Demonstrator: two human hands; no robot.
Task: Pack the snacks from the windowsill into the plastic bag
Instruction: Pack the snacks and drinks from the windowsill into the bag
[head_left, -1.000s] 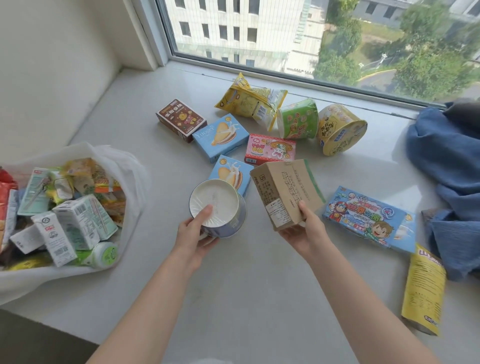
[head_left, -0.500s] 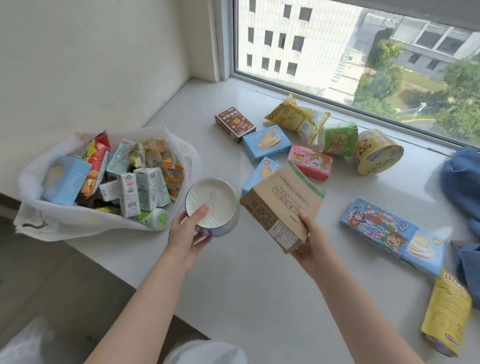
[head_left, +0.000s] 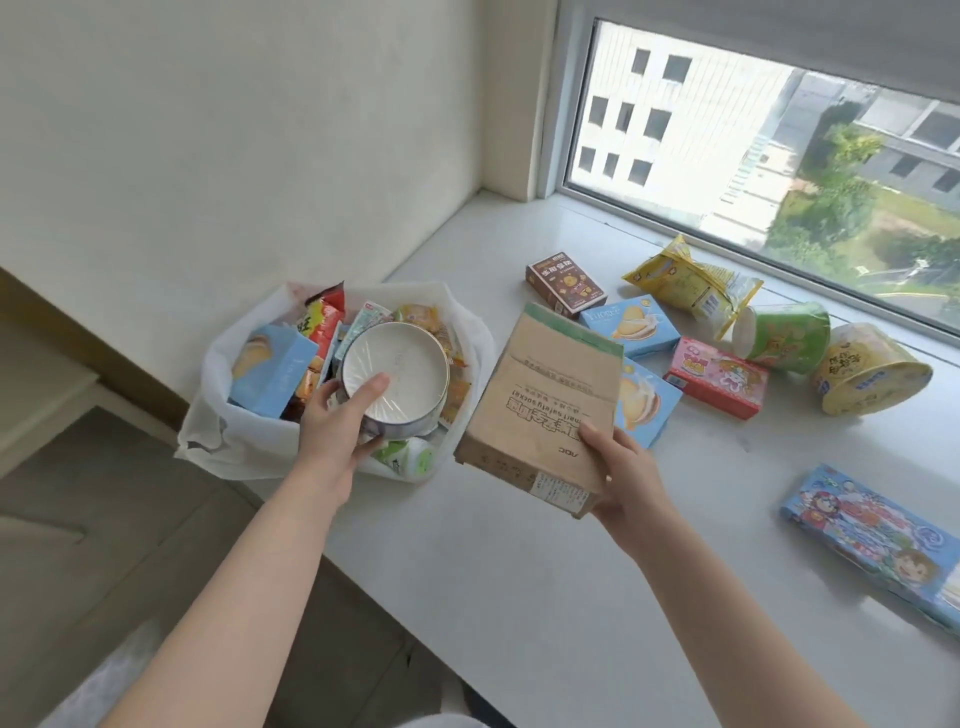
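Observation:
My left hand grips a round snack cup with a white film bottom, held over the open white plastic bag at the windowsill's left end. The bag holds several snack packs and small cartons. My right hand holds a flat brown paper box by its near corner, just right of the bag. Loose on the sill lie a brown box, two blue biscuit boxes, a pink box, a yellow bag, a green cup and a yellow cup.
A long blue cartoon-printed box lies at the right near the sill's front edge. The window frame runs behind the snacks, and a wall stands behind the bag. The floor drops off left of the sill.
My left hand has carried the round cup leftward from beside the bag to above its opening. My right hand has followed left with the brown box. The view has turned left.

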